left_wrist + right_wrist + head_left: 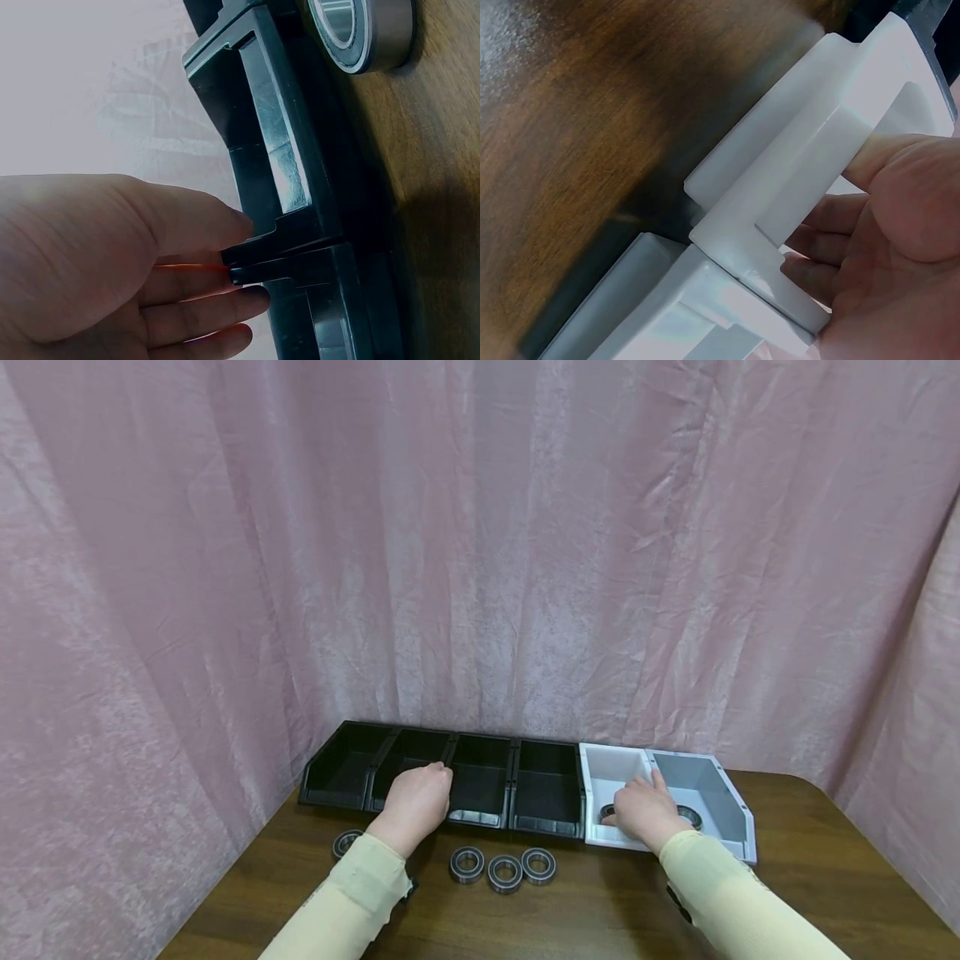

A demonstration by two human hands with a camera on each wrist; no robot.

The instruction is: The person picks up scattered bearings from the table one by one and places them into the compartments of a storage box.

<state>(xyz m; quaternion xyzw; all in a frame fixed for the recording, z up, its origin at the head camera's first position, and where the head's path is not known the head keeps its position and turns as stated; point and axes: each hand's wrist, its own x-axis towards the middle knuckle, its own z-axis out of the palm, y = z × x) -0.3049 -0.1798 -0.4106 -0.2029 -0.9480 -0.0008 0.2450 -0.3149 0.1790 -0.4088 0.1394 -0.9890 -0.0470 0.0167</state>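
Observation:
My left hand (414,806) is at the front of the row of black storage bins (471,817). In the left wrist view, its thumb and fingers (199,311) pinch the adjoining side walls of two black bins. My right hand (643,810) reaches down into the white bin (611,760), index finger stretched out and thumb spread from it. A ball bearing (607,811) lies in that bin beside the thumb, partly covered by the hand. In the right wrist view, the white bin's front wall (810,169) hides the bearing; the fingers look loosely bent.
Three bearings (505,874) lie close together on the wooden table (570,914) before the black bins. Another bearing (347,842) sits near my left wrist. The grey bin (731,814) at the right end holds a bearing (689,817). Pink curtains (480,568) hang behind.

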